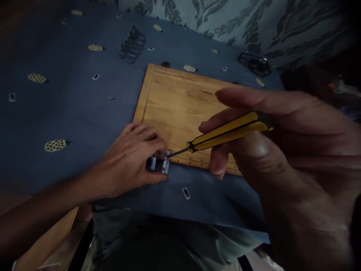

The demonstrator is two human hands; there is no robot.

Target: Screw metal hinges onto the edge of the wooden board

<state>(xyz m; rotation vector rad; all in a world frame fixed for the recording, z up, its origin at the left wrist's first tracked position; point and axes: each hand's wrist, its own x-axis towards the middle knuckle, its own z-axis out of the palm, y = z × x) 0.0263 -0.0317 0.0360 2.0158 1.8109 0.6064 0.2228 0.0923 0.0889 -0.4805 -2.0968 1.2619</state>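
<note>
My right hand (270,150) is closed around the yellow and black handle of a screwdriver (225,131). The shaft slants down to the left, and its tip meets a small shiny metal hook (166,162) at the near edge of a wooden board (180,101). Thumb and fingers of my left hand (132,158) pinch around this hook, pressing it against the board's left near corner. A row of small dark holes runs along the board's near edge. My left fingers hide part of the hook.
On the blue pineapple-print tablecloth (79,113) lie a loose screw (112,98) and, farther back, a cluster of several similar hooks (132,44). Dark glasses (255,64) rest at the back right, near a leaf-patterned surface (225,19). The table's front edge is close to my lap.
</note>
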